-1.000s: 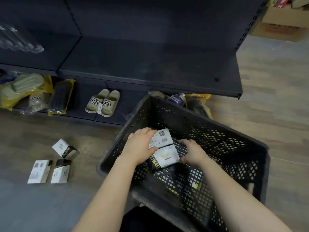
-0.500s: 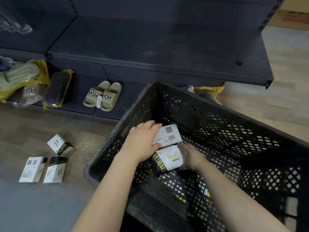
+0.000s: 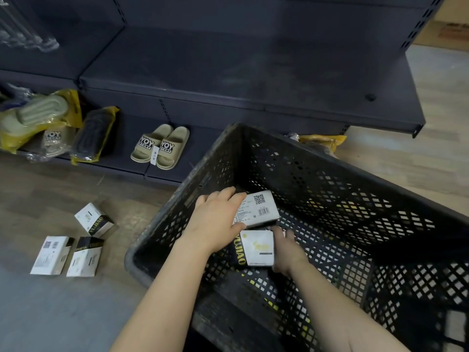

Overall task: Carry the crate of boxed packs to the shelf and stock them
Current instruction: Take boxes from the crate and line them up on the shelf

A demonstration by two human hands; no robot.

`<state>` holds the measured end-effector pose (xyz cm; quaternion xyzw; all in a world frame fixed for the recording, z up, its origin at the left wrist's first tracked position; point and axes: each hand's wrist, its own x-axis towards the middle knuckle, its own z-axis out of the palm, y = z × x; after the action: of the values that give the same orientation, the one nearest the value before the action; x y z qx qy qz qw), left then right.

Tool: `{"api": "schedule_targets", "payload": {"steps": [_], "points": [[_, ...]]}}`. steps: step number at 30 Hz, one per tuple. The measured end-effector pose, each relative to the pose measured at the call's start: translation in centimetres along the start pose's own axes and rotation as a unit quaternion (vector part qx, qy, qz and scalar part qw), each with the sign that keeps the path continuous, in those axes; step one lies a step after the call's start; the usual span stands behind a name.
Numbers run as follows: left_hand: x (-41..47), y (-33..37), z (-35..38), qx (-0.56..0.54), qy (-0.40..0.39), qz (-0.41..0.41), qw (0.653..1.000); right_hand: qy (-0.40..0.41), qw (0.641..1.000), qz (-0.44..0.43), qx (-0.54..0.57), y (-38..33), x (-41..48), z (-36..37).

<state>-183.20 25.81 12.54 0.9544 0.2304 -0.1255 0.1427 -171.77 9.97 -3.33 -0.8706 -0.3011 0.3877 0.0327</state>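
A black perforated plastic crate (image 3: pixel 330 158) stands on the floor before the dark shelf (image 3: pixel 228 62). Inside it, my left hand (image 3: pixel 215 219) grips a white boxed pack (image 3: pixel 261 209) with a QR code and barcode facing up. Just below, my right hand (image 3: pixel 286 250) holds a second white and black boxed pack (image 3: pixel 256 247) with yellow print. Three more boxed packs (image 3: pixel 68 247) lie on the floor left of the crate.
A pair of beige slippers (image 3: pixel 160 146) sits on the bottom shelf, with bagged slippers (image 3: pixel 40 123) further left and a yellow bag (image 3: pixel 322 142) behind the crate. Wooden floor extends to the right. A cardboard box (image 3: pixel 454 34) is at far top right.
The view has drawn nearer to the crate. Both hands stay inside it on the two packs, which have separated slightly, the upper one lifting toward the crate's far side.
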Motion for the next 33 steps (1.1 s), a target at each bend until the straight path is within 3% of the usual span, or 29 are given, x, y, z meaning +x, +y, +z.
{"api": "schedule_targets", "payload": {"steps": [7, 18, 33], "points": [[-1.6, 1.5, -2.8, 0.000, -0.017, -0.002, 1.000, 0.020, 0.999, 0.006, 0.038, 0.5, -3.9, -3.4], [-6.3, 5.7, -16.1, -0.007, -0.015, -0.002, 1.000, 0.114, 0.991, -0.037, 0.053, -3.7, -15.4, -17.9], [-10.4, 10.6, -34.7, 0.050, 0.127, 0.010, 0.991, 0.276, 0.948, -0.147, 0.065, -11.1, -29.0, -37.9]]}}
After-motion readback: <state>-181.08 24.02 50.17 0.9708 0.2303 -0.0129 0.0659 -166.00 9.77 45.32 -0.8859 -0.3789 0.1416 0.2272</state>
